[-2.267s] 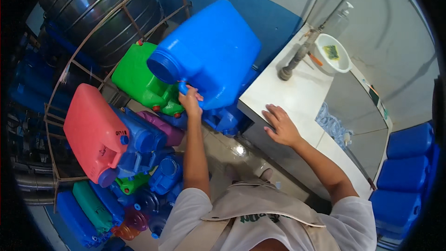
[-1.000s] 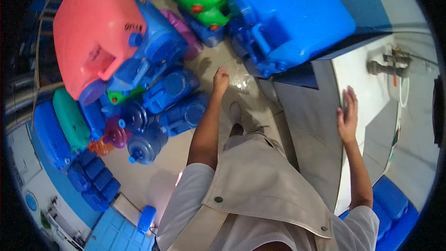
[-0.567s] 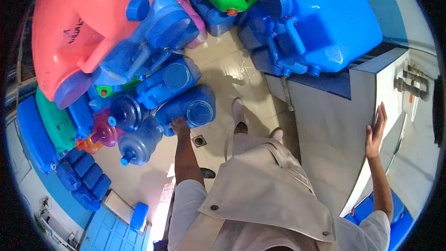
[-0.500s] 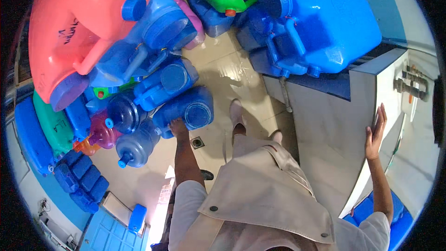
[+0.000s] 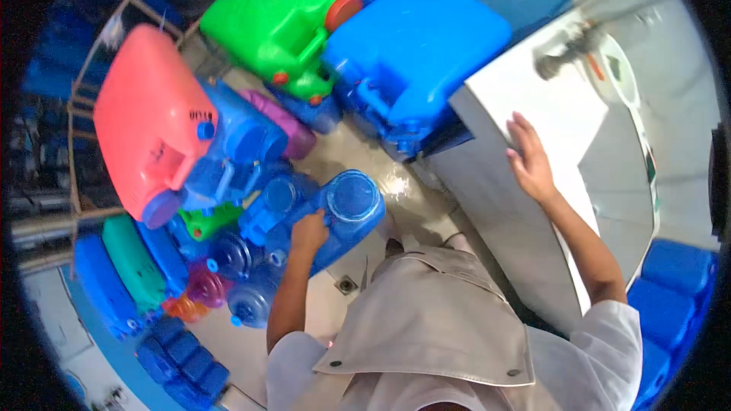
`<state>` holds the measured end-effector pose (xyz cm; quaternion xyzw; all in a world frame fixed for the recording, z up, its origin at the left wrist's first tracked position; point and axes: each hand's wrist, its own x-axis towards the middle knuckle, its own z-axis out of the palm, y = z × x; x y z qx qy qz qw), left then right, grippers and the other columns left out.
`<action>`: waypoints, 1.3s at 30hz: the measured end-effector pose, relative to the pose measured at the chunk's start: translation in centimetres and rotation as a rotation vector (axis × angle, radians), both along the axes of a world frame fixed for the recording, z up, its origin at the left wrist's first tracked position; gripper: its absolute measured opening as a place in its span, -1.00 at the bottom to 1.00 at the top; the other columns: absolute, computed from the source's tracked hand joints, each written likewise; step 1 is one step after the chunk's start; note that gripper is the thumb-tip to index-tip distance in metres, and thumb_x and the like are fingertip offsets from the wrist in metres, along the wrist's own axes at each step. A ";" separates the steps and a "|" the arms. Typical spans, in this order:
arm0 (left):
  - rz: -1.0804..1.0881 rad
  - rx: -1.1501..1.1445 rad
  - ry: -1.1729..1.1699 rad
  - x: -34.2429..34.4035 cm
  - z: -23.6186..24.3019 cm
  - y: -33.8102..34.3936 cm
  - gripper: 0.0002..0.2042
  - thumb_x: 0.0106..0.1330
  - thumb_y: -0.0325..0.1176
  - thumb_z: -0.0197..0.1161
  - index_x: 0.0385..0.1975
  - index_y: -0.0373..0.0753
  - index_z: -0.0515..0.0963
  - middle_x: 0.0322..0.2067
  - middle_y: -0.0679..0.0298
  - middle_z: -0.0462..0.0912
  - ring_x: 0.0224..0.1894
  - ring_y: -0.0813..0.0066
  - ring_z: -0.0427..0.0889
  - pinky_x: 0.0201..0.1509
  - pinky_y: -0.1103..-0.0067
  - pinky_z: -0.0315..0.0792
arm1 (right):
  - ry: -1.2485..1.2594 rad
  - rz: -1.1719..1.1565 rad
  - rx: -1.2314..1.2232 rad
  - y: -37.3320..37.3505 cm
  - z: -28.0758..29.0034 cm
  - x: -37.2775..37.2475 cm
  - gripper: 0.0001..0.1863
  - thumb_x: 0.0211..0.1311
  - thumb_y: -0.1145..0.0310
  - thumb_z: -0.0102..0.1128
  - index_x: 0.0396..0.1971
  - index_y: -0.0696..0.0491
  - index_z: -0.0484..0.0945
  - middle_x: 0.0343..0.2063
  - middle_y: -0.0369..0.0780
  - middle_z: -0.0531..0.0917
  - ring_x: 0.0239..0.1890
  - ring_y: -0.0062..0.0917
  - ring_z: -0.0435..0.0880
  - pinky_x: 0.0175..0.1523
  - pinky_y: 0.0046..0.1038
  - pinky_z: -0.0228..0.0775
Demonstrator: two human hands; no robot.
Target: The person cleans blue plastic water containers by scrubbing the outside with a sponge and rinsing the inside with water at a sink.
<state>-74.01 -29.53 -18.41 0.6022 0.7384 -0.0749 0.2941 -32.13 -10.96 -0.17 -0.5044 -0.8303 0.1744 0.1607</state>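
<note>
My left hand [image 5: 310,233] is closed round the handle of a blue water jug [image 5: 358,222] with a wide round lid, which tilts off the floor in front of my left side. Other containers crowd against it on the left: a smaller blue jug [image 5: 282,196] and a clear blue round bottle [image 5: 253,301]. On the right, my right hand [image 5: 531,160] has its fingers stretched out, with nothing held. It lies at the edge of a white tiled counter [image 5: 560,99]; whether the palm bears on it I cannot tell.
At the far left stands a big pink jerrycan [image 5: 148,122]. A green jerrycan [image 5: 270,19] and a large blue one [image 5: 426,38] are farther back. A pipe fitting [image 5: 560,61] sticks out above the counter. There is a floor drain [image 5: 346,284] near my feet.
The blue jug in my left hand has come up off the floor and looks closer. My right hand has shifted forward along the counter edge. The whole view has turned.
</note>
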 end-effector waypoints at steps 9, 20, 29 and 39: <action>-0.153 0.195 -0.085 10.9 42.4 7.7 -0.68 -0.19 -0.47 0.16 -0.33 -0.32 0.56 -0.46 0.10 0.62 -0.35 0.32 0.59 -0.21 0.48 0.42 | 0.494 0.003 0.133 0.0 -1.9 5.0 -0.58 0.23 0.27 -0.11 0.06 0.14 0.30 0.16 -0.01 0.25 0.22 -0.18 0.21 0.29 -0.28 0.04; -0.379 0.957 -0.180 20.5 67.6 15.3 -0.14 -0.16 -0.01 0.40 0.14 -0.36 0.21 -0.02 0.09 0.41 -0.02 0.28 0.42 0.04 0.44 0.32 | 0.808 -0.395 0.078 -5.7 3.1 33.2 -0.65 0.23 0.24 -0.03 -0.08 0.13 0.46 -0.15 -0.09 0.54 -0.12 -0.32 0.53 0.02 -0.42 0.33; -1.090 0.719 -0.444 59.0 54.1 17.6 -0.46 -0.09 -0.17 0.44 -0.15 -0.39 0.48 -0.35 0.23 0.61 -0.30 0.57 0.54 -0.17 0.57 0.43 | 0.866 -1.031 0.243 -16.9 3.0 56.6 -0.69 0.18 0.32 -0.05 -0.18 0.19 0.52 -0.31 -0.17 0.61 -0.23 -0.51 0.55 -0.07 -0.50 0.35; -1.557 0.696 -0.528 77.4 28.2 14.9 -0.58 0.04 0.02 0.22 -0.38 -0.27 0.45 -0.46 0.06 0.58 -0.41 0.06 0.57 -0.38 0.29 0.44 | 0.830 -1.156 -0.090 -19.5 9.2 62.9 -0.73 0.17 0.41 -0.15 -0.26 0.20 0.51 -0.38 -0.25 0.57 -0.37 -0.61 0.54 -0.19 -0.56 0.43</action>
